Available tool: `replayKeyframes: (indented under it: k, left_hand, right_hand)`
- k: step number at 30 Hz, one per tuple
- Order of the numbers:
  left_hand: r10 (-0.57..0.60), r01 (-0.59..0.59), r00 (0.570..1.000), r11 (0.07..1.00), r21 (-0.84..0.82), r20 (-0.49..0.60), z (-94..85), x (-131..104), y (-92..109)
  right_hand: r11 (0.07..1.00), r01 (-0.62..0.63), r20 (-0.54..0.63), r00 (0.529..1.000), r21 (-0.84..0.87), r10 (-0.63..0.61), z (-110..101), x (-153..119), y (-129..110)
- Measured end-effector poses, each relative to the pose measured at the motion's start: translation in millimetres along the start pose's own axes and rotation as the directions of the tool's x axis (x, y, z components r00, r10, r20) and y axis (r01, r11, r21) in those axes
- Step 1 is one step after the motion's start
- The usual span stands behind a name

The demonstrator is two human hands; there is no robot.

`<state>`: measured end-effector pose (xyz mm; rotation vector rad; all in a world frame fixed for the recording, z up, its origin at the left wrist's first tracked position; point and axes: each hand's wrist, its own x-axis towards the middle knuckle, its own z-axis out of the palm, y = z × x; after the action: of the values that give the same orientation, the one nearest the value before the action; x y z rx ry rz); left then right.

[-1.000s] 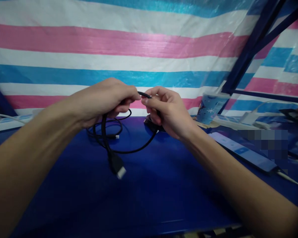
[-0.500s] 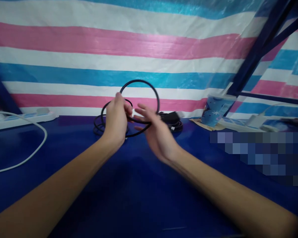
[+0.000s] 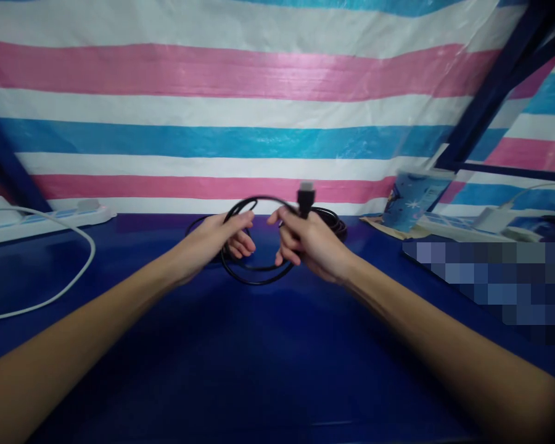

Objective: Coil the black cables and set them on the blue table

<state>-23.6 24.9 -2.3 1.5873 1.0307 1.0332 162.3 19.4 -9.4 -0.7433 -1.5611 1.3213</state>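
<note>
Compared with 0.5 s ago, the right hand (image 3: 321, 243) has gone from spread to curled, and a black plug (image 3: 306, 198) now stands upright above it. The blue tabletop (image 3: 259, 357) meets a striped sheet (image 3: 213, 71) behind. The looped black cable (image 3: 258, 283) spans between the 2 hands, clamped in the fingers of the right and left hand (image 3: 213, 239).

a makeshift desk nook, dorm or stall unclear, striped plastic sheeting (image 3: 240, 71) as its wall at twelve o'clock, slanting blue frame post (image 3: 494, 86) at two, white power strip (image 3: 50, 224) at nine, disposable cup (image 3: 409, 203) with straw at three, glossy blue tabletop (image 3: 259, 357) at six
</note>
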Motion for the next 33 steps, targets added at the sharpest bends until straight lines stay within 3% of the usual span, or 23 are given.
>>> replayKeyframes:
  k: [4,6,8,11,14,17,20,22,24,26,28,30,33]
  left_hand:
    - [0.008,0.009,0.996,0.981,-0.193,0.088,19.1,-10,4]
    - [-0.025,0.052,0.992,0.974,-0.223,0.122,23.7,-15,10]
    - [-0.062,0.094,0.984,0.977,-0.190,0.169,27.6,-18,18]
    - [-0.077,0.105,0.973,0.987,-0.119,0.219,33.4,-21,28]
    - [-0.078,0.082,0.950,0.997,0.000,0.302,37.4,-21,33]
    - [-0.073,0.074,0.933,0.997,0.009,0.352,38.0,-20,33]
    - [-0.019,0.048,0.954,0.995,-0.091,0.299,32.4,-19,33]
    - [0.018,-0.023,0.962,1.000,0.017,0.272,24.6,-18,33]
    - [0.089,-0.149,0.973,0.946,0.286,0.212,15.2,-17,31]
    - [0.241,-0.243,0.967,0.792,0.560,0.080,6.7,-14,28]
    - [0.404,-0.233,0.914,0.601,0.765,-0.038,1.7,-13,24]
    - [0.472,-0.154,0.879,0.412,0.898,-0.066,1.1,-13,22]
    - [0.438,-0.097,0.899,0.228,0.969,-0.013,6.7,-17,24]
  right_hand:
    - [0.925,-0.065,0.100,0.989,-0.373,0.109,8,0,-1]
    - [0.822,0.035,0.093,0.995,-0.568,0.022,10,0,-5]
    - [0.586,0.147,0.095,0.988,-0.797,-0.119,11,0,-11]
    - [0.159,0.142,0.098,0.961,-0.977,-0.258,12,-2,-18]
    - [-0.038,0.106,0.112,0.961,-0.994,-0.251,12,-6,-23]
    - [-0.084,0.073,0.094,0.953,-0.994,-0.288,6,-8,-29]
    - [-0.080,0.024,0.062,0.856,-0.996,-0.514,-7,-7,-33]
    - [-0.072,0.161,0.174,0.820,-0.984,-0.546,-15,-5,-33]
    - [-0.017,0.358,0.330,0.841,-0.934,-0.429,-19,-3,-29]
    - [0.073,0.423,0.384,0.872,-0.903,-0.305,-15,-1,-22]
    - [0.122,0.383,0.347,0.906,-0.916,-0.241,-4,1,-16]
    - [0.062,0.361,0.343,0.918,-0.931,-0.198,11,1,-14]
    - [-0.142,0.397,0.415,0.901,-0.907,-0.127,34,-2,-20]
